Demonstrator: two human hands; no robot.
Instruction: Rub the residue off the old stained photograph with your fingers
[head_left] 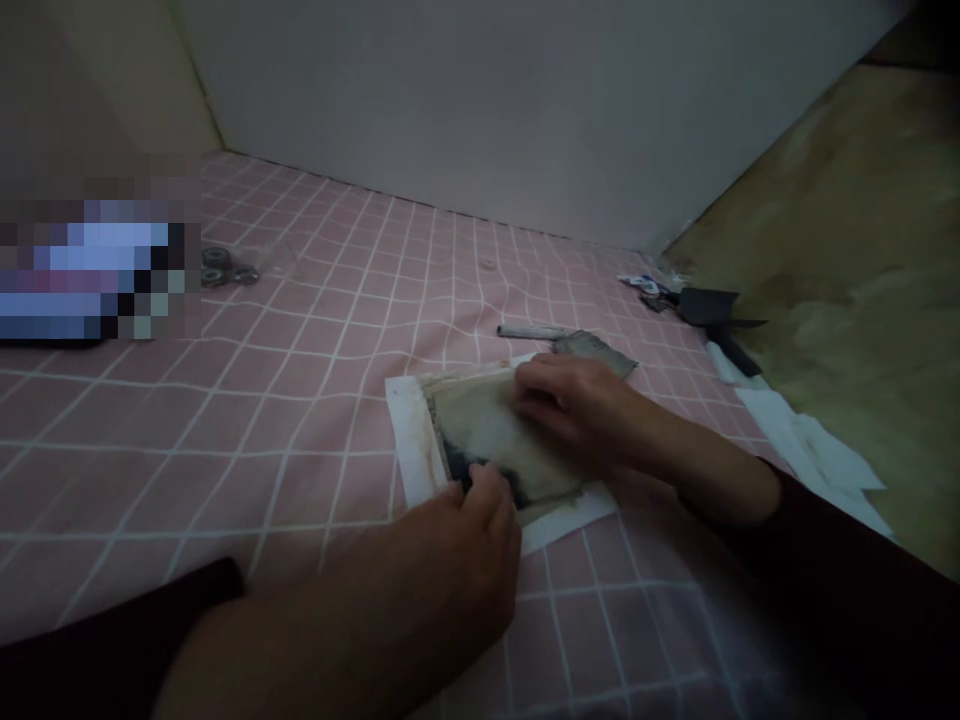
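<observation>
A stained, brownish sheet (487, 425) lies on a white sheet of paper (411, 440) on the pink checked cloth (285, 400). My left hand (465, 560) is closed in a pinch on the dark near edge of the stained sheet. My right hand (577, 400) lies on the sheet's far right part with its fingers curled and pressed down on it.
A grey scrap (596, 350) and a thin grey stick (536, 331) lie just beyond the sheet. Dark tools (712, 310) and small items sit at the cloth's right edge, with white paper (810, 450) nearby. Small round metal parts (221, 265) lie at far left. A white wall stands behind.
</observation>
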